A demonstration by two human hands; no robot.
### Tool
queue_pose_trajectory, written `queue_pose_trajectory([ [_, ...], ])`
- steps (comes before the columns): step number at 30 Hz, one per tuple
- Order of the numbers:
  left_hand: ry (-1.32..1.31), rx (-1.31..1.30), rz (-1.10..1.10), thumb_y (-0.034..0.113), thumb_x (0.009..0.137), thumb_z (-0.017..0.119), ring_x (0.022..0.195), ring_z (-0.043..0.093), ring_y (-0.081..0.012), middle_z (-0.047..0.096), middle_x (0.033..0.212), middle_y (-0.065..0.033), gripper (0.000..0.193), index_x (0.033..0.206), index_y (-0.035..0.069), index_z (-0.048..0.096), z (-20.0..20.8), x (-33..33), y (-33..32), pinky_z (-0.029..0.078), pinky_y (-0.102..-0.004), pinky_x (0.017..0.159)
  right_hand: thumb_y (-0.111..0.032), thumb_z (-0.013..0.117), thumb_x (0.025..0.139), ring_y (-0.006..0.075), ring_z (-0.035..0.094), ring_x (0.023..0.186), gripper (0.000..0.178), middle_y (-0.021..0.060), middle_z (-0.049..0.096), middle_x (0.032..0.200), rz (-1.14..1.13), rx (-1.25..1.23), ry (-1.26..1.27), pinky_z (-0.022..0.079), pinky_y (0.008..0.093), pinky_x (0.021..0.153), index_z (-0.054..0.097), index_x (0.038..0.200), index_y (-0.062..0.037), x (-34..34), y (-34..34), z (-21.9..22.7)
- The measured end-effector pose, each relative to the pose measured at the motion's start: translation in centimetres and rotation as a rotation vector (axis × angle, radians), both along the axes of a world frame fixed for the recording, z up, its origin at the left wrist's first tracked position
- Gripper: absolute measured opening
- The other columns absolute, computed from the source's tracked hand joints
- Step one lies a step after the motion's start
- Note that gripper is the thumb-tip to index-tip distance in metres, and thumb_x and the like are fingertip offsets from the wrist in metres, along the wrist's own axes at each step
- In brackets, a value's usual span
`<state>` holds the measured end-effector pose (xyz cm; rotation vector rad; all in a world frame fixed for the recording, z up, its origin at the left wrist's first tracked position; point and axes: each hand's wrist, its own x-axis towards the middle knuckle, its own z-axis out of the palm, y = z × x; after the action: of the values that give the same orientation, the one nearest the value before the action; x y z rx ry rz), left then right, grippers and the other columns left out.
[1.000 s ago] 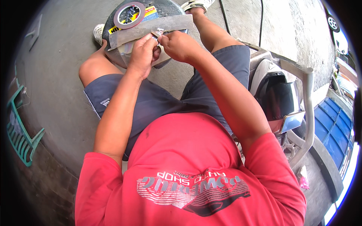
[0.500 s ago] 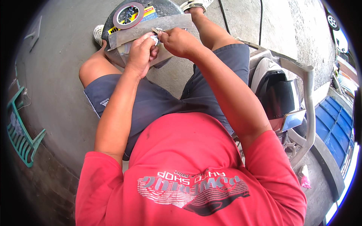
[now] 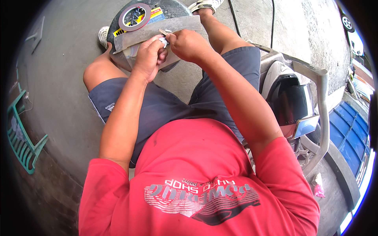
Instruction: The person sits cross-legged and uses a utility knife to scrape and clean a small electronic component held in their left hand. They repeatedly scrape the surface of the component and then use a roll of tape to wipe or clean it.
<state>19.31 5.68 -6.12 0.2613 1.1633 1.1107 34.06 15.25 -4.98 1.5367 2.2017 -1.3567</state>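
Note:
My left hand [image 3: 149,55] is closed on a small white and dark piece [image 3: 163,41], pinched between thumb and fingers. Right beside it, my right hand [image 3: 188,45] is closed around a thin, flat, blade-like strip [image 3: 163,32] whose end sticks out past the fingertips. The rest of that strip is hidden in the fist. Both hands meet over a long grey flat strip [image 3: 138,35] lying across a round dark stool top [image 3: 118,19]. Behind the strip, a roll of tape [image 3: 146,23] rests on a yellow and blue packet [image 3: 157,15].
At my right stand a worn chair arm [image 3: 323,102] and a white helmet [image 3: 275,72] with a dark visor. A phone-like flat object [image 3: 306,126] leans by the helmet. A green plastic chair [image 3: 23,133] is at far left. Dark cables [image 3: 234,17] cross the floor ahead.
Both hands stay almost in place over the stool, shifting only slightly. Each keeps its grip.

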Motion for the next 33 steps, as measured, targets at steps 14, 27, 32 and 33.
queue_pose_trajectory([
  [14, 0.100, 0.002, -0.015, 0.017, 0.106, 0.055, 0.067, 0.045, -0.0051, 0.051, 0.081, 0.0058, 0.013, 0.106, 0.009, 0.065, -0.8, 0.3, 0.1, 0.032, -0.0223, 0.056, -0.048, 0.054, 0.107, 0.0470, 0.070, 0.120, 0.058, 0.0309, 0.075, 0.122, -0.092, -0.090, 0.006, 0.053, 0.0511, 0.105, 0.080, 0.113, 0.0039, -1.1, 0.1, -1.5],
  [27, 0.105, -0.131, 0.059, 0.017, 0.104, 0.063, 0.063, 0.046, -0.0051, 0.046, 0.076, 0.0053, 0.019, 0.117, 0.003, 0.067, 1.8, -1.3, 2.2, 0.030, -0.0217, 0.050, -0.029, 0.062, 0.107, 0.0478, 0.069, 0.117, 0.039, 0.0321, 0.071, 0.123, -0.174, -0.071, 0.303, 0.053, 0.0510, 0.100, 0.058, 0.128, 0.0038, 3.5, -1.1, 0.4],
  [32, 0.150, -0.172, -0.022, 0.017, 0.105, 0.063, 0.062, 0.046, -0.0049, 0.047, 0.076, 0.0047, 0.011, 0.100, 0.007, 0.063, 1.2, -2.6, 2.9, 0.030, -0.0218, 0.048, -0.022, 0.063, 0.105, 0.0442, 0.070, 0.113, 0.032, 0.0247, 0.073, 0.123, 0.029, 0.194, 0.202, 0.055, 0.0535, 0.096, 0.061, 0.132, -0.0051, 3.1, -2.4, 1.3],
  [33, 0.161, -0.180, -0.044, 0.017, 0.105, 0.063, 0.062, 0.047, -0.0049, 0.048, 0.076, 0.0046, 0.016, 0.091, 0.010, 0.058, 1.7, -2.7, 3.2, 0.030, -0.0220, 0.047, -0.022, 0.063, 0.105, 0.0434, 0.071, 0.112, 0.031, 0.0234, 0.074, 0.122, 0.012, 0.218, 0.167, 0.055, 0.0534, 0.095, 0.061, 0.132, -0.0054, 2.9, -2.5, 1.7],
])
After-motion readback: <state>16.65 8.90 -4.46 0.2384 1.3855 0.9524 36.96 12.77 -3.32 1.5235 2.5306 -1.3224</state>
